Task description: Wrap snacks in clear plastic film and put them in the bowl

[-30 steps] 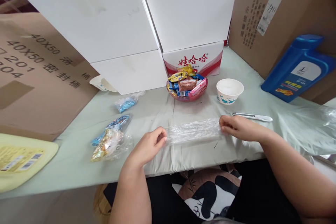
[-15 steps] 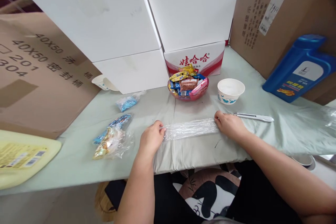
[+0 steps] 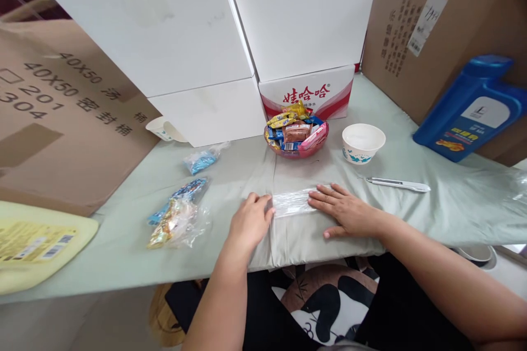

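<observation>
A folded strip of clear plastic wrap (image 3: 291, 204) lies flat on the cloth-covered table in front of me. At its left end is my left hand (image 3: 252, 220), with bent fingers and thumb closed about the edge. My right hand (image 3: 348, 211) rests palm down, fingers spread, over the right part of the strip, so that end is hidden. To the right of this hand lies a white utility knife (image 3: 398, 184). Beyond it stands a white paper bowl (image 3: 363, 145) with blue leaf prints. A pink bowl (image 3: 284, 152) of wrapped snacks sits behind the strip.
Snack packets in clear plastic (image 3: 177, 211) lie on the left, with a small blue packet (image 3: 202, 161) behind. White boxes (image 3: 304, 22) stand at the back. Cardboard boxes (image 3: 74, 148) flank the table. A blue bottle (image 3: 465, 115) is at right, a yellow container (image 3: 82, 227) at left.
My right hand has let go of the strip's right end, moved left and flattened onto it. My left hand has shifted slightly right. Less of the strip shows between my hands.
</observation>
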The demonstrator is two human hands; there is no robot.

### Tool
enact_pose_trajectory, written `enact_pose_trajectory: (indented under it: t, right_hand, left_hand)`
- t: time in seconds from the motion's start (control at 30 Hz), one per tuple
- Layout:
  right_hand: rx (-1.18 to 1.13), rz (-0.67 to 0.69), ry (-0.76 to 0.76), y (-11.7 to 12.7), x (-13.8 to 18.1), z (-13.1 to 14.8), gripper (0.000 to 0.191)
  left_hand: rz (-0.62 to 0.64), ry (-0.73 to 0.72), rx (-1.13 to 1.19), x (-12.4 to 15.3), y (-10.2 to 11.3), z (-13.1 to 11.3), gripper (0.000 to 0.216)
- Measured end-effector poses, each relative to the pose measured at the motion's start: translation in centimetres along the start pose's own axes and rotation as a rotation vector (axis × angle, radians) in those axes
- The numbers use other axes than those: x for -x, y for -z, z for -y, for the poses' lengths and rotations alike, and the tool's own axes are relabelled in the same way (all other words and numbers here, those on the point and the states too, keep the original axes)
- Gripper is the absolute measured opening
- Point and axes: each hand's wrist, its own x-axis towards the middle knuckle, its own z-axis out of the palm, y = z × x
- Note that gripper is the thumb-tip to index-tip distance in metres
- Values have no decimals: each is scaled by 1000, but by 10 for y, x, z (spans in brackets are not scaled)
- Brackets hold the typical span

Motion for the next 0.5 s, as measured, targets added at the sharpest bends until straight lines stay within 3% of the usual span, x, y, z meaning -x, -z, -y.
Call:
enact_pose_trajectory:
  t: [0.13, 0.23, 0.3, 0.37, 0.5]
  right_hand:
    - [44, -8, -152, 8, 15, -21, 75]
    - [89, -108, -162, 16, 24, -34, 41]
    - [113, -168, -142, 20, 25, -34, 19]
    - [140, -220, -115, 23, 25, -25, 18]
    - [77, -289, 25, 34, 27, 6, 15]
  left_hand:
    - [18, 166, -162, -3, 8, 12, 37]
    - [-105, 141, -207, 1, 8, 9, 33]
    - [-238, 41, -165, 7, 3, -5, 28]
    - [-319, -121, -62, 15, -4, -26, 25]
    - [-248, -351, 98, 29, -18, -64, 38]
